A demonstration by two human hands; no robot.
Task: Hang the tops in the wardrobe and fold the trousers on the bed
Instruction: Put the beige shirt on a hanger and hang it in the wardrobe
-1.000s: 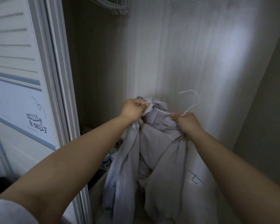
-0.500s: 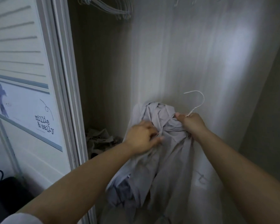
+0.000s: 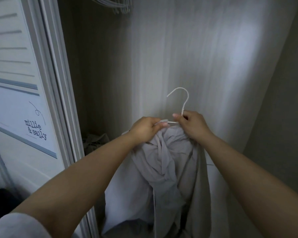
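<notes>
Closest to us, our two bare forearms reach forward from the bottom corners, a pale sleeve (image 3: 15, 225) showing at the lower left. Between the arms hangs the grey top (image 3: 163, 172), bunched and twisted, draping down in front of the open wardrobe and out of view at the bottom edge. Our left hand (image 3: 145, 130) has its fingers curled around the upper edge of the top and the thin arm of the white hanger (image 3: 183, 103). Our right hand (image 3: 192, 125) pinches the hanger at the base of its hook, just beside the left hand, with cloth gathered beneath it. The hook stands upright above our hands, not on any rail. To the left is the white sliding door (image 3: 24, 93), printed with "millie & sally". Further in, crumpled cloth (image 3: 95, 142) lies low in the dim wardrobe. At the top, empty hangers (image 3: 117, 5) hang against the pale back wall (image 3: 187, 52).
</notes>
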